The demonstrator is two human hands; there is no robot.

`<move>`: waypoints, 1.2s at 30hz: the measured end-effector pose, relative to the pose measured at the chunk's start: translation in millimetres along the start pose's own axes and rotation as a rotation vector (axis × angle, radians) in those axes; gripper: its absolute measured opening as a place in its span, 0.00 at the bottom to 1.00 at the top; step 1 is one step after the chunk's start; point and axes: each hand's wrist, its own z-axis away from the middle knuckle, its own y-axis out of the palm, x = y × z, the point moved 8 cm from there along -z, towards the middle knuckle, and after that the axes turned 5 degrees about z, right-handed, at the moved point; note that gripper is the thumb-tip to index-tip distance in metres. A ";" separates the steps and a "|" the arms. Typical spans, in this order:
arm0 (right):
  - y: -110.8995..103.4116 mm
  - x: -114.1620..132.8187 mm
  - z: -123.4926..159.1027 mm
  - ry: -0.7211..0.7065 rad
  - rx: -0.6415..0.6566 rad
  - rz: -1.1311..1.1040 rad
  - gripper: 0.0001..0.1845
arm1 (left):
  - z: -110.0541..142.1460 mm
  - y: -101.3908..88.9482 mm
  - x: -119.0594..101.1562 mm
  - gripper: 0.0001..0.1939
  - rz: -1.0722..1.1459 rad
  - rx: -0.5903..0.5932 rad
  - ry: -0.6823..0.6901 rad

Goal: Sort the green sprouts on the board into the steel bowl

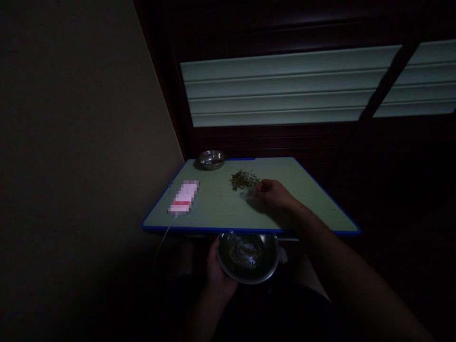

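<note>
My left hand (219,278) grips a steel bowl (247,273) by its left side, just under the front edge of the small table (213,213). Bits of green and a bright reflection show inside the bowl. Over the tabletop, my right hand (276,193) is closed, with its fingers pinched around a small clear piece (245,194) that looks like thin plastic; the dim light hides its exact kind. Just beyond the fingertips lies a loose pile of small dark green bits (242,179), some scattered around it.
A second, shallow steel bowl (212,161) stands at the table's back left corner. A phone (184,197) with a blurred screen lies on the left, and its white cable (161,244) hangs over the front edge. A wall and dark panelled doors border the table.
</note>
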 end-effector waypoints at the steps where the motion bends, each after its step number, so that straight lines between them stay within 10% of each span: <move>1: -3.2 -2.5 -3.1 0.011 -0.056 0.057 0.05 | 0.5 0.6 0.1 0.14 0.002 -0.001 -0.001; 6: -6.9 7.6 1.3 -0.059 -0.220 0.324 0.03 | 2.3 2.8 2.5 0.13 0.007 0.002 -0.029; 21: 11.0 38.7 1.2 -0.193 -0.163 0.758 0.14 | 1.4 4.3 2.7 0.15 0.003 0.037 -0.012; 36: 17.1 45.4 12.2 -0.332 -0.131 0.756 0.14 | 0.4 -1.6 4.8 0.17 0.007 -0.006 -0.042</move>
